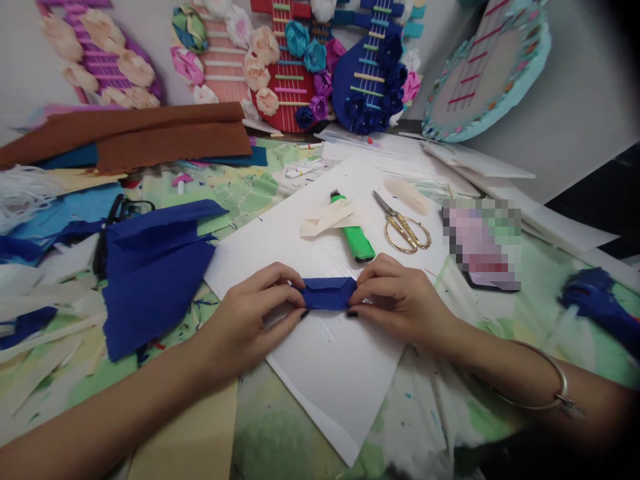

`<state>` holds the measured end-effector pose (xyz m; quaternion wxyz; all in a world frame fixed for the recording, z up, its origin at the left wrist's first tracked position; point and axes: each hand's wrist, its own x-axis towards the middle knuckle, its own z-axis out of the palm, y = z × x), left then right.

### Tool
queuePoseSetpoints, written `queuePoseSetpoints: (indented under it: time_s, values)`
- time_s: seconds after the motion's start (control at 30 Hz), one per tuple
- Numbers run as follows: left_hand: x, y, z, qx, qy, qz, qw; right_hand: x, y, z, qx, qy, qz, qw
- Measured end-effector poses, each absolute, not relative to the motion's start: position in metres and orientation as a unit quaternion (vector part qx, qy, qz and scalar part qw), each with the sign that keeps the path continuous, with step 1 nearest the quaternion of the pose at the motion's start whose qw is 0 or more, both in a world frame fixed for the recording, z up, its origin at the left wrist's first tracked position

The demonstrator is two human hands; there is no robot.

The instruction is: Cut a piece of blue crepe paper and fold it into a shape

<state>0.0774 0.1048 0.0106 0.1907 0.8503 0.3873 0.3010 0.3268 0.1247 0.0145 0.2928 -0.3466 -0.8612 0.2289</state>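
Note:
A small folded strip of dark blue crepe paper (pixel 327 295) is stretched level between my two hands, just above a white board (pixel 335 380). My left hand (pixel 267 300) pinches its left end between thumb and fingers. At the right end, my right hand (pixel 395 297) is closed on the strip the same way. Just beyond the strip lies a green utility knife (pixel 356 239), partly covered by cream paper strips (pixel 327 220). Scissors with gold handles (pixel 403 223) rest to the right of the knife, blades pointing away from me.
A larger blue crepe paper piece (pixel 155 273) lies to the left, beside black-framed glasses (pixel 133 208). A phone (pixel 480 247), blurred out, sits at the right. Brown crepe paper (pixel 175 137) lies behind. Decorated paper guitars (pixel 373 73) lean along the back wall.

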Motion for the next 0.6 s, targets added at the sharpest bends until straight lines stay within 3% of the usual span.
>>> queuePoseSetpoints:
  time_s: [0.6]
  values:
    - [0.088,0.103,0.012,0.824,0.448,0.281,0.203,0.316,0.123,0.017,-0.407,-0.849,0.224,0.253]
